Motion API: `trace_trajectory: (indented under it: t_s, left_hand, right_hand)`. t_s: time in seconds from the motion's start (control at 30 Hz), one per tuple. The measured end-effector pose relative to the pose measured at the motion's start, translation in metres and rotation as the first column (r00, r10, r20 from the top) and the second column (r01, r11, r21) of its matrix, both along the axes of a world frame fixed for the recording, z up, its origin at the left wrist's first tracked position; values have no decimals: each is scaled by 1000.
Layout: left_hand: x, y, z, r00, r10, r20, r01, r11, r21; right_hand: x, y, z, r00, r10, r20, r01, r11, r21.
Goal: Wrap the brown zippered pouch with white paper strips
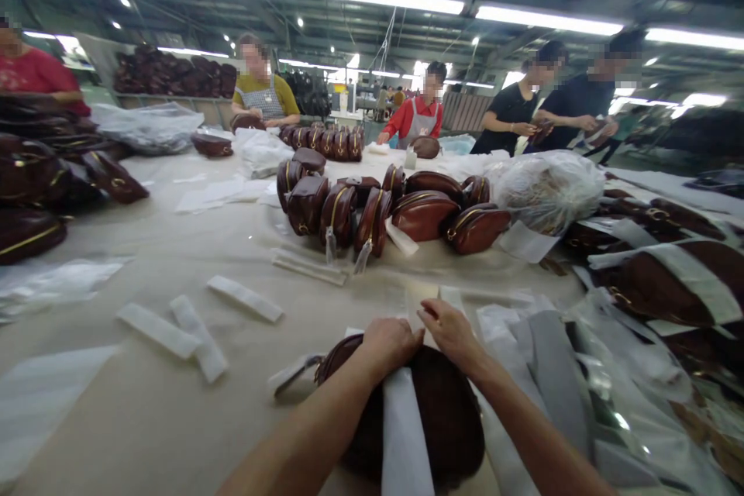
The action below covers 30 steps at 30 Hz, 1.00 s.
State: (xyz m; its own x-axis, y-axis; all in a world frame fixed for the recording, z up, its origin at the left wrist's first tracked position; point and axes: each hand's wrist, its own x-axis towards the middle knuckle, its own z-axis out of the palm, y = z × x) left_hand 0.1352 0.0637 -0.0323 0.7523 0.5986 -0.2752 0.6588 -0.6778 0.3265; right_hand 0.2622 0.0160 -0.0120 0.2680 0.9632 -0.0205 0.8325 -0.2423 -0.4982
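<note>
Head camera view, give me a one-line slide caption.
Both hands, left hand and right hand, press a white strip over a brown leather bag on a crowded worktable.

Open table (145,418) left of the left hand (390,343), just loose paper strips (174,329). Ahead: pouch cluster (395,213) blocks. Right of the right hand (450,333): wrapped bags (656,287), plastic, tight.

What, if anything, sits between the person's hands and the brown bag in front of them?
Nothing visible. The left hand and right hand both rest on the far edge of the brown bag, at the white strip lying across it.
</note>
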Motion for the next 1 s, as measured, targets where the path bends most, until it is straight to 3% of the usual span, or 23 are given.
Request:
trace_trajectory:
  t_s: [0.1,0.2,0.37,0.53,0.83,1.0]
  left_hand:
    - [-1,-6,5,999,-3,-46,6,997,71]
    - [1,-5,2,998,8,-61,-1,994,113]
    - [2,-4,-4,995,88,-37,-83,990,117]
    - [-2,-7,-4,990,143,-3,-142,986,91]
    - [-9,-6,4,999,37,33,-39,998,49]
    - [-12,-2,6,998,8,69,-10,999,31]
  right_hand:
    - [-11,49,-14,997,-73,20,75,990,-121]
    - [-14,64,-28,991,-132,7,131,976,-174]
    - [-16,64,-41,987,-135,-92,114,972,-208]
    - [-22,67,-42,968,-122,-218,96,987,-128]
    - [-45,62,-40,886,-252,-390,304,950,77]
    - [-48,57,-43,840,-241,-486,353,923,153]
